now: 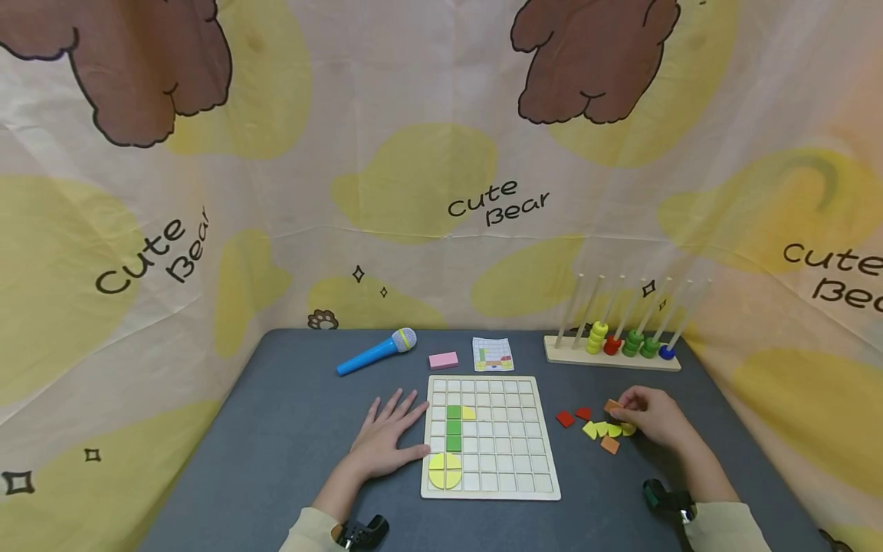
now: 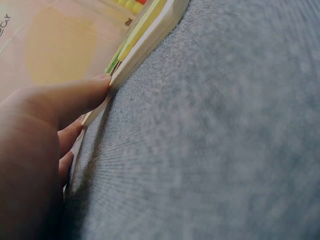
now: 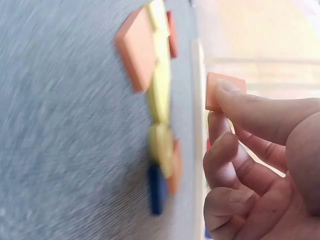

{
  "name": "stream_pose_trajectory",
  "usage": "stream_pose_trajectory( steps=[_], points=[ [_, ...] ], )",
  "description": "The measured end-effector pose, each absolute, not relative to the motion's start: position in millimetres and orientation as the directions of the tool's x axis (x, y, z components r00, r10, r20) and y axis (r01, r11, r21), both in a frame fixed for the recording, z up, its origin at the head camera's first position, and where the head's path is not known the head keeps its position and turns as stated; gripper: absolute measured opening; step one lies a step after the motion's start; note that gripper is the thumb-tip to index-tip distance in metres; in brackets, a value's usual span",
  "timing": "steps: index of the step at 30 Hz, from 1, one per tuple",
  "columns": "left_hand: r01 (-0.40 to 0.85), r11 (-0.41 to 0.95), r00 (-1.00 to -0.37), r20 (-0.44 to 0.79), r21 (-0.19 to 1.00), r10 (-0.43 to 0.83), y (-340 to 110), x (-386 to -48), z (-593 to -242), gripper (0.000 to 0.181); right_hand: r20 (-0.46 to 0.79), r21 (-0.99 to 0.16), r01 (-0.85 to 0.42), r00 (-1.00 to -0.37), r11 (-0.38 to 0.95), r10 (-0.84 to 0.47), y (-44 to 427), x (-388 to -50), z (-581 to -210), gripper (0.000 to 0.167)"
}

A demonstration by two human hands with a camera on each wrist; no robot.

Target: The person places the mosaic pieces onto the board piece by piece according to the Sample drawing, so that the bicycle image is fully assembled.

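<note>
The left hand (image 1: 386,441) lies with spread fingers at the left edge of the grid board (image 1: 510,493); its thumb touches that edge, also visible in the left wrist view. Between thumb and fingers the right hand (image 1: 651,418) pinches an orange square (image 1: 612,405), seen closer in the right wrist view as an orange piece (image 3: 212,92). Below it are yellow pieces (image 1: 589,431), another orange piece (image 1: 610,445) and two red pieces (image 1: 566,418). On the board, green squares (image 1: 454,428) form a column, one yellow piece (image 1: 468,413) beside its top, and yellow quarter pieces (image 1: 444,471) form a round shape lower left.
Along the back of the table (image 1: 276,429) lie a blue microphone (image 1: 375,355), a pink block (image 1: 443,360) and a pattern card (image 1: 493,355). A wooden peg stand (image 1: 612,355) with coloured beads is at the back right. A dark blue piece (image 3: 156,190) shows in the right wrist view.
</note>
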State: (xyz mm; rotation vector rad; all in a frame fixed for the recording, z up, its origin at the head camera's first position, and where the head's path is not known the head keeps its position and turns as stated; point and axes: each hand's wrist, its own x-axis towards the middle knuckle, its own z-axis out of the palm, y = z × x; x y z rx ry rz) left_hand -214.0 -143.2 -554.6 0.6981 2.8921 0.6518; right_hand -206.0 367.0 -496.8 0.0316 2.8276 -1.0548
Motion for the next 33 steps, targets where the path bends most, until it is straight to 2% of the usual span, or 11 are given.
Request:
stream_pose_trajectory(
  steps=[4, 12, 19, 33],
  points=[
    [0.412, 0.807, -0.891, 0.002, 0.423, 0.454, -143, -215, -555, 0.083, -0.084, -0.661, 0.022, -0.995, 0.750, -0.044, 356, -204, -486, 0.032],
    [0.414, 0.803, -0.888, -0.005, 0.428, 0.460, -143, -216, -554, 0.083, -0.049, -0.693, -0.017, -0.996, 0.721, -0.070, 324, -199, -473, 0.028],
    [0.404, 0.813, -0.892, -0.018, 0.418, 0.452, -144, -216, -556, 0.083, -0.087, -0.701, 0.030, -0.995, 0.713, -0.043, 301, -197, -474, 0.027],
    [0.402, 0.812, -0.893, -0.015, 0.423, 0.450, -144, -215, -555, 0.083, -0.058, -0.762, -0.023, -0.993, 0.647, -0.105, 250, -194, -485, 0.014]
  ],
)
